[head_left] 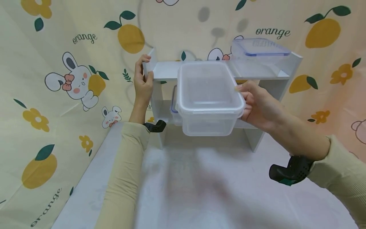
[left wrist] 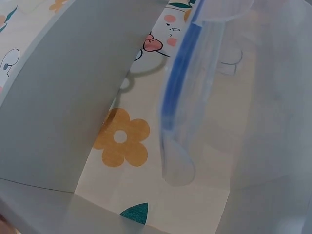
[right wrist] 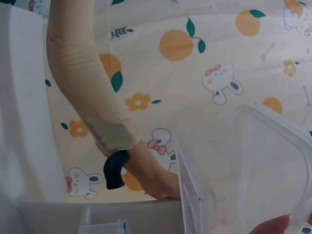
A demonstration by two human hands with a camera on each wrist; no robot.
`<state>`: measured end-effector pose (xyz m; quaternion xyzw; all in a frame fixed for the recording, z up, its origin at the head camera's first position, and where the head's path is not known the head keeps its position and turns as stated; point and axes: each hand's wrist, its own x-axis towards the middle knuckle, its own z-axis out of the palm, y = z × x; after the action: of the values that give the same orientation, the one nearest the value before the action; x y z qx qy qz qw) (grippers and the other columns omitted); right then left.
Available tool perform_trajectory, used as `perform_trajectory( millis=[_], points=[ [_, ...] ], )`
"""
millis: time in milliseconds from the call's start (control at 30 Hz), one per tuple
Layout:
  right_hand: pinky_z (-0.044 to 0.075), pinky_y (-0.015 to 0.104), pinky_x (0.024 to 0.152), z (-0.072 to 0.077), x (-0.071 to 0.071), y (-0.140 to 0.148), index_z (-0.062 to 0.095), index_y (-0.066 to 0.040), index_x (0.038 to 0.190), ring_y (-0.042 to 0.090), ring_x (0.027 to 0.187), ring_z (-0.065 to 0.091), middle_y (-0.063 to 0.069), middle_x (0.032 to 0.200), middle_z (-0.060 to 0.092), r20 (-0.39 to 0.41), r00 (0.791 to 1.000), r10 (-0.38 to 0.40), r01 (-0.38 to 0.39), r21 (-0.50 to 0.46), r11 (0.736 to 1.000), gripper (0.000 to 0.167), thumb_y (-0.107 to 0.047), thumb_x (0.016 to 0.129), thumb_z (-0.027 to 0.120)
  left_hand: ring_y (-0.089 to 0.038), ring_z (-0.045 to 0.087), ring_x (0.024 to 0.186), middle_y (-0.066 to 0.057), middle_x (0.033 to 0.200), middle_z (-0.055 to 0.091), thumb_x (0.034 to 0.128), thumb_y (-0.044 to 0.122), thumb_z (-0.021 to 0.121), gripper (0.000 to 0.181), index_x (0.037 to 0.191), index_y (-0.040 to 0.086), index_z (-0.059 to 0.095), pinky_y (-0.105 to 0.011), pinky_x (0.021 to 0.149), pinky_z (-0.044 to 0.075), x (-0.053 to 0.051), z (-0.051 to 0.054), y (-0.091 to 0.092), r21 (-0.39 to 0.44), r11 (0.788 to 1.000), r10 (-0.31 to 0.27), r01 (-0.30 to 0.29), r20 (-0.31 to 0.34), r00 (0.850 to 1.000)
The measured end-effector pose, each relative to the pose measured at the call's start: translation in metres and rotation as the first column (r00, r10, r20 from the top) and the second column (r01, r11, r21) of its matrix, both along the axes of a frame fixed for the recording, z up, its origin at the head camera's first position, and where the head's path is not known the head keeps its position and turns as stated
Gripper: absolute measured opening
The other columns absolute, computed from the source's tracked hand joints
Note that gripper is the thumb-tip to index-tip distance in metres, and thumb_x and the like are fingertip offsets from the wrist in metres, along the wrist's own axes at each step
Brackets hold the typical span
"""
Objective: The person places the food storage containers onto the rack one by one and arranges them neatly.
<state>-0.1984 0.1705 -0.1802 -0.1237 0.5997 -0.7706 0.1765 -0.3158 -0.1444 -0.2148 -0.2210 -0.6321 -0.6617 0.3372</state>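
Observation:
My right hand (head_left: 261, 106) grips the right rim of a clear plastic food container (head_left: 210, 122), held in front of the white shelf (head_left: 166, 74). The container shows a pale rim and no blue edging. In the right wrist view, fingertips (right wrist: 274, 225) touch the container (right wrist: 263, 146) near its rim. My left hand (head_left: 144, 83) holds the shelf's upper left side panel, thumb in front and fingers over the edge. Behind the held container, a second container (head_left: 175, 109) with blue edging is mostly hidden on the lower shelf level.
A clear container with a blue-edged lid (head_left: 264, 47) stands on the top right of the shelf. The shelf stands on a white surface (head_left: 206, 178) against a patterned backdrop (head_left: 85, 133). In the left wrist view, a blue-edged container (left wrist: 180, 83) shows between shelf panels.

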Motion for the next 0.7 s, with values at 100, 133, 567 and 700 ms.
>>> perform_trajectory(
  millis=[100,133,567,700],
  points=[
    [0.058,0.031,0.087,0.006,-0.001,-0.003,0.037,-0.019,0.131,0.016,0.098,0.062,-0.001,0.115,0.062,0.014,1.0,-0.019,0.019,-0.003,1.0,0.039,-0.029,0.095,0.049,-0.014,0.035,0.141,-0.014,0.141,0.044,0.0911,-0.006,0.042,0.029,0.117,0.006,0.046,-0.036,0.121,0.028,-0.009,-0.005,-0.003,0.002,1.0,0.005,-0.005,-0.026,1.0],
    [0.058,0.031,0.087,0.008,-0.002,-0.004,0.036,-0.019,0.132,0.016,0.1,0.062,-0.001,0.117,0.061,0.021,0.999,-0.026,0.026,-0.002,1.0,0.041,-0.029,0.095,0.05,-0.014,0.035,0.141,-0.014,0.14,0.045,0.092,-0.005,0.044,0.027,0.118,0.004,0.046,-0.038,0.122,0.028,-0.013,-0.007,-0.003,0.001,1.0,0.007,-0.007,-0.042,0.999],
    [0.058,0.032,0.087,0.028,-0.013,-0.011,0.034,-0.015,0.136,0.018,0.109,0.057,0.002,0.125,0.053,0.099,0.995,-0.025,0.035,-0.096,0.995,0.047,-0.026,0.094,0.053,-0.016,0.036,0.142,-0.014,0.139,0.047,0.095,-0.001,0.047,0.023,0.117,0.006,0.046,-0.046,0.122,0.026,-0.025,-0.012,-0.006,-0.001,1.0,0.011,-0.011,-0.094,0.996],
    [0.056,0.032,0.091,0.033,-0.014,-0.014,0.033,-0.021,0.137,0.018,0.122,0.048,-0.001,0.134,0.047,0.116,0.993,-0.037,0.048,-0.091,0.995,0.049,-0.028,0.094,0.054,-0.018,0.035,0.142,-0.016,0.139,0.046,0.0943,-0.003,0.046,0.025,0.118,0.005,0.046,-0.046,0.122,0.025,-0.025,-0.012,-0.006,-0.004,1.0,0.01,-0.01,-0.099,0.995]
  ],
)
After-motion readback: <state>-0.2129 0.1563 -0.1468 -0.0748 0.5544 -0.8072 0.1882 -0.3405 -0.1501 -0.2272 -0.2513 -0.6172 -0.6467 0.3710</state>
